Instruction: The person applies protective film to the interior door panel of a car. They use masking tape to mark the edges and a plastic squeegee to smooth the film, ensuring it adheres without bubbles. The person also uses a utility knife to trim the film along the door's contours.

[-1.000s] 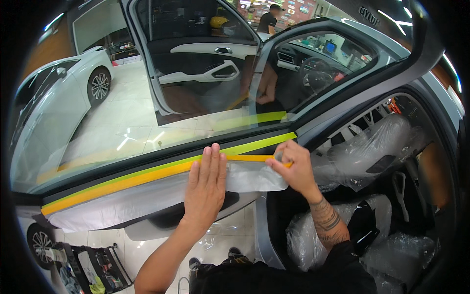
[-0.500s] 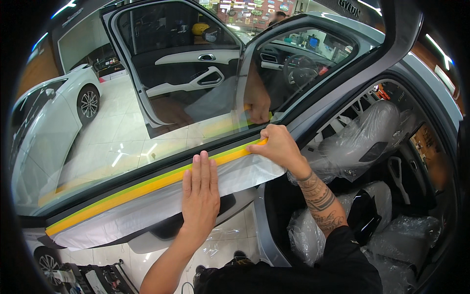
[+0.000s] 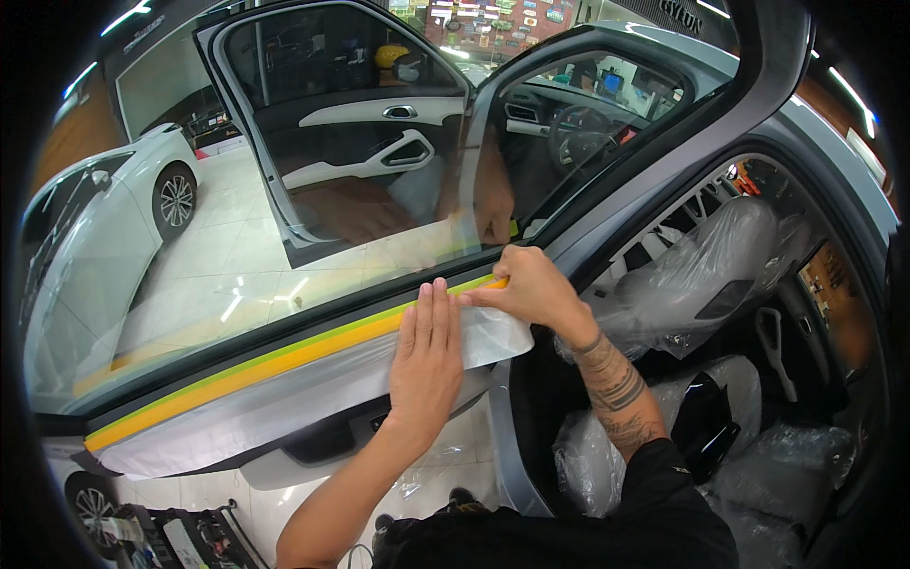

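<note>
While two bare hands work along one rear car door, the left hand [image 3: 427,360] lies open and flat, fingers together, across one band of yellow tape [image 3: 248,372] and one sheet of translucent masking film [image 3: 284,406]. The right hand [image 3: 526,284] is closed just beside it, gripping the tape between thumb and curled fingers, a short orange-yellow bit showing there. The tape slants along the top of the inner door panel [image 3: 303,462], below one window pane [image 3: 237,294], with one lime-green strip [image 3: 470,284] along its upper edge; the film hangs beneath it over the panel.

Beyond the glass stands one open front door [image 3: 332,137] with one inner handle [image 3: 400,112], and one steering wheel [image 3: 580,137] shows inside the cabin. One front seat [image 3: 706,256] on the right wears clear plastic. At left is one white car [image 3: 104,242] with one wheel [image 3: 175,201] plainly visible; a second wheel [image 3: 93,507] appears at lower left. Two shoes show on the floor [image 3: 436,446] below.
</note>
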{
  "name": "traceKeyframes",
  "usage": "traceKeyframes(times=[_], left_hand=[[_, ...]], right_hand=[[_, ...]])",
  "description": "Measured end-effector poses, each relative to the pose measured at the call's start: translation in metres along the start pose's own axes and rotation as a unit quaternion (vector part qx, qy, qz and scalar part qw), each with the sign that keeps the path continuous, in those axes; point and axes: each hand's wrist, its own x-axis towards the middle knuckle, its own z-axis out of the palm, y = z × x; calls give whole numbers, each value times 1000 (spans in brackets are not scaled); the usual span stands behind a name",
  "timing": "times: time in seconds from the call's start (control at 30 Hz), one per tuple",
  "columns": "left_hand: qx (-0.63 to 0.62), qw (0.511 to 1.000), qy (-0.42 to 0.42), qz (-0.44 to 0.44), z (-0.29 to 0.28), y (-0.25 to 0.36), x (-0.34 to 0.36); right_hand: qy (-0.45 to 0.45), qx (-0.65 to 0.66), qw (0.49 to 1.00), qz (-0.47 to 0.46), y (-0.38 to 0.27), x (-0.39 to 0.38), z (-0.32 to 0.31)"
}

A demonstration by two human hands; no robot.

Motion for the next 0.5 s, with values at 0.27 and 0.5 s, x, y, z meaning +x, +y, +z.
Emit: traceKeyframes(times=[0.27,0.5], left_hand=[[12,1000,2,4,2,2,-1],[61,997,-43,7,-2,3,-5]], right_hand=[[-141,88,985,38,45,-13,-48],[45,-20,985,-166,31,-36,-37]])
